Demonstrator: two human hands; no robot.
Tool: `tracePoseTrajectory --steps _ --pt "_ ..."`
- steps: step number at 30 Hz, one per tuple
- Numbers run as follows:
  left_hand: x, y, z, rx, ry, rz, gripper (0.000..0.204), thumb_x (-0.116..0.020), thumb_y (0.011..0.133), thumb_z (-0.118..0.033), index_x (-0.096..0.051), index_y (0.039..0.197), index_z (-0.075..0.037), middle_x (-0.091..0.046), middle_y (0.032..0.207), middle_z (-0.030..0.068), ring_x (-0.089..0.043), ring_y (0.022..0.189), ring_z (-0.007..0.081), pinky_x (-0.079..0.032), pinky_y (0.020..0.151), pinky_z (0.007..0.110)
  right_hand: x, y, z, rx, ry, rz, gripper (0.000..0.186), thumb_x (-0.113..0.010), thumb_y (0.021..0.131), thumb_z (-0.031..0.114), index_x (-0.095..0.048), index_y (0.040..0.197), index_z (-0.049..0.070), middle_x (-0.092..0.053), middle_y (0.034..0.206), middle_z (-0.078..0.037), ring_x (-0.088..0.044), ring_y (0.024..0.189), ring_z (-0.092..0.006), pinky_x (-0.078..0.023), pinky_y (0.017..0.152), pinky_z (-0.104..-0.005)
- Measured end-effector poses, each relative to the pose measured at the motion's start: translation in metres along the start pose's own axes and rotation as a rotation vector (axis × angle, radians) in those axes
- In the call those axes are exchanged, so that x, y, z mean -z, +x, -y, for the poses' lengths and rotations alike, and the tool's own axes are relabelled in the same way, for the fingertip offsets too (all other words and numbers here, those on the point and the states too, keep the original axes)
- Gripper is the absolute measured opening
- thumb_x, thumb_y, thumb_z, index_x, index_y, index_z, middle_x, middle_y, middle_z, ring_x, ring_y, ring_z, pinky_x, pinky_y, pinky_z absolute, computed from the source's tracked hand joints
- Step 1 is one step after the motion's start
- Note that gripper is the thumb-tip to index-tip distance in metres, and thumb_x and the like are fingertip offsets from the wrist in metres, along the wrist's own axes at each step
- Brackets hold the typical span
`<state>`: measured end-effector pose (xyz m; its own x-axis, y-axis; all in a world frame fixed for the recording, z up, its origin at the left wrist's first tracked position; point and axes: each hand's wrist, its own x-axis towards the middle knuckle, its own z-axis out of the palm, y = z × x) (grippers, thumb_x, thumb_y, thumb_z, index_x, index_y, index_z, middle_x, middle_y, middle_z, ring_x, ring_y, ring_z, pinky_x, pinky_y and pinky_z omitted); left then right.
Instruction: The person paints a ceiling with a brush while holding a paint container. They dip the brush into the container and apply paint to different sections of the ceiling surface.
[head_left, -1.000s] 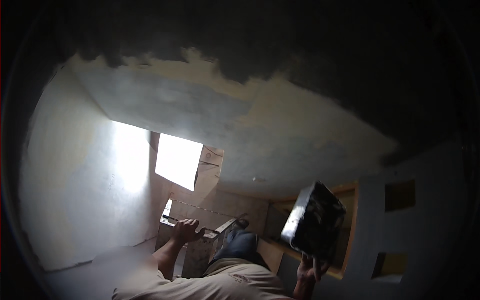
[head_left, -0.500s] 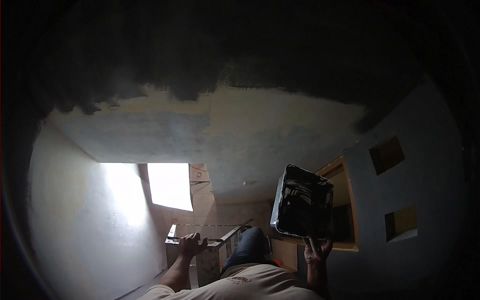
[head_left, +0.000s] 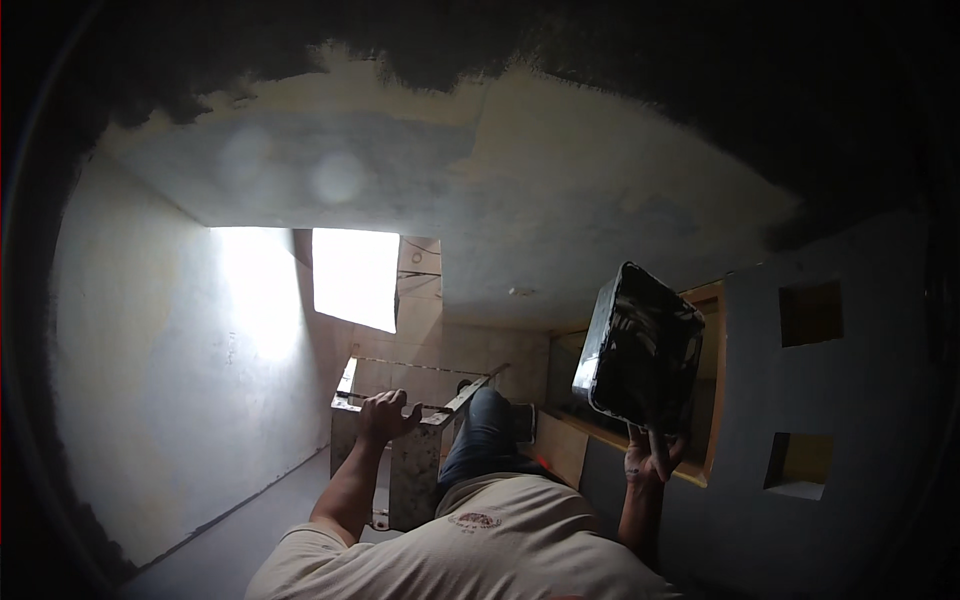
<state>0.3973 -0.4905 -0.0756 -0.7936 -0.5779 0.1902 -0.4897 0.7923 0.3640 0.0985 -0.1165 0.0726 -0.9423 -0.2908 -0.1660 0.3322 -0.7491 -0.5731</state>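
My left hand (head_left: 387, 417) is closed over the top rail of a paint-spattered stepladder (head_left: 415, 455), which stands in front of my body. On the right, my right hand (head_left: 650, 458) grips the lower edge of a rectangular paint bucket (head_left: 655, 345). The bucket is tilted so that its mouth faces me, and dark, wet-looking paint streaks its inside. A pale side wall of the bucket catches the light. The fingers behind the bucket are partly hidden.
Dark paint (head_left: 440, 40) with a ragged edge covers part of the surface overhead, beside a paler area (head_left: 560, 150). A bright opening (head_left: 355, 280) lies at left. A wood-framed opening (head_left: 712, 400) and two square niches (head_left: 812, 314) are in the right wall.
My view has tilted, so the room sits higher in the picture. The bucket has moved up and right and is turned more on its side. My left hand stays on the ladder.
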Motion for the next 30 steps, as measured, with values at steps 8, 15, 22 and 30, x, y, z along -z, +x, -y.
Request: tracePoseTrajectory --steps 8,15,22,30 --pt "-0.004 -0.018 -0.003 -0.046 0.036 -0.005 0.037 -0.075 0.081 -0.043 -0.060 0.074 -0.010 -0.065 0.066 0.0130 -0.068 0.063 0.0334 -0.055 0.058 0.046 0.039 0.021 -0.009 -0.076 -0.011 0.282 0.053 -0.059 0.098 0.037 -0.050 0.140 0.006 -0.060 0.135 -0.016 -0.068 0.106 -0.0263 -0.063 0.079 -0.0364" --pt "-0.003 -0.013 -0.011 -0.064 0.038 0.026 0.040 -0.076 0.079 -0.044 -0.059 0.071 -0.009 -0.064 0.065 0.0117 -0.068 0.061 0.0333 -0.054 0.057 0.046 0.016 0.020 -0.008 -0.225 0.139 0.129 0.046 -0.057 0.100 0.041 -0.060 0.131 0.008 -0.069 0.120 -0.011 -0.067 0.108 -0.0246 -0.055 0.091 -0.0419" --pt "0.016 0.021 -0.073 0.125 -0.451 0.239 0.045 -0.071 0.090 -0.048 -0.071 0.090 -0.004 -0.072 0.079 0.0144 -0.073 0.077 0.0261 -0.058 0.073 0.041 -0.021 0.029 -0.003 -0.017 0.046 0.017 0.040 -0.064 0.096 0.027 -0.061 0.125 0.000 -0.070 0.113 -0.010 -0.069 0.103 -0.0209 -0.058 0.085 -0.0331" --pt "0.060 0.088 -0.159 0.113 -2.316 0.512 0.090 -0.045 0.095 -0.073 -0.041 0.151 -0.003 -0.055 0.144 0.0180 -0.054 0.133 0.0369 -0.045 0.110 0.054 -0.063 0.038 -0.027 -0.189 -0.250 0.299 0.037 -0.062 0.095 0.016 -0.063 0.126 -0.004 -0.070 0.102 -0.005 -0.067 0.085 -0.0107 -0.057 0.071 -0.0260"
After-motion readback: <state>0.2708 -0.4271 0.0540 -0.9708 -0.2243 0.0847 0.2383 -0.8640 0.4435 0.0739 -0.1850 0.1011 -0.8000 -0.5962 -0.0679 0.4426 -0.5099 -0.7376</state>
